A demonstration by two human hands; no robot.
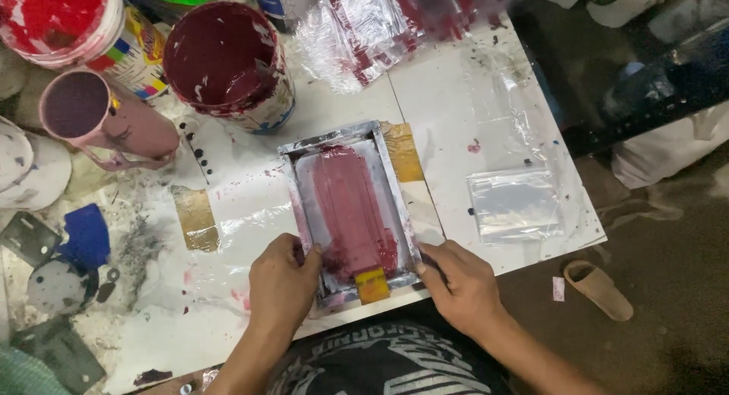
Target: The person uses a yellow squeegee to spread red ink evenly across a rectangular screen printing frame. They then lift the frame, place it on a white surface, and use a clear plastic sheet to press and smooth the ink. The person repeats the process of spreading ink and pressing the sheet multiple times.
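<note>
1. Maroon ink coats the mesh of a small metal-framed printing screen (351, 213), which lies flat on a white, paint-flecked table (425, 99), near its front edge.
2. The left hand (282, 283) clasps the frame's near left corner, thumb hooked over the rim.
3. The right hand (463, 283) grips the near right corner, fingers (430, 252) pressed on the frame's edge.
4. A yellow tape tab (372, 285) marks the frame's near side, between both hands.
5. An open bucket of dark red paint (225, 61) stands behind the screen, beside a tilted pink cup (102, 118).
6. A clear plastic sheet (515, 204) lies on the table to the right, apart from the screen.
</note>
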